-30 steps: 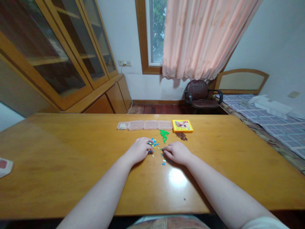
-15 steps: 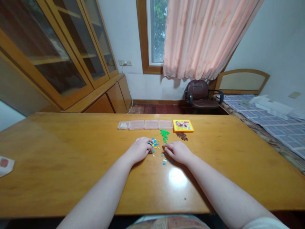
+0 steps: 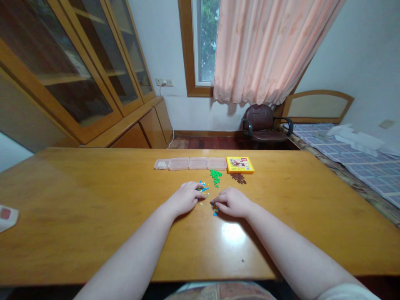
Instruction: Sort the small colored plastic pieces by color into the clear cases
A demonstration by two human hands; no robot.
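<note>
My left hand (image 3: 186,197) rests low over a loose pile of small mixed toy bricks (image 3: 204,188), mostly blue, white and yellow. Its fingers are apart, and the thumb tip reaches a small green piece (image 3: 207,196) at the pile's near edge. Opposite it, my right hand (image 3: 233,203) has its fingers bent down on the table, tips close together over a few small pieces. What those fingertips pinch, if anything, is too small to make out. A blue brick (image 3: 215,214) lies just below them. Beyond the hands sit a heap of green bricks (image 3: 216,176) and a heap of brown bricks (image 3: 238,179).
A row of clear plastic trays (image 3: 198,163) stands along the far side of the wooden table (image 3: 103,208), ending at a yellow box (image 3: 240,165). A white object (image 3: 8,217) lies at the left edge. Past the table is a brown chair (image 3: 261,123).
My right hand has drawn slightly nearer to me, down over the loose pieces. The left hand's thumb has stretched right, out to the green piece.
</note>
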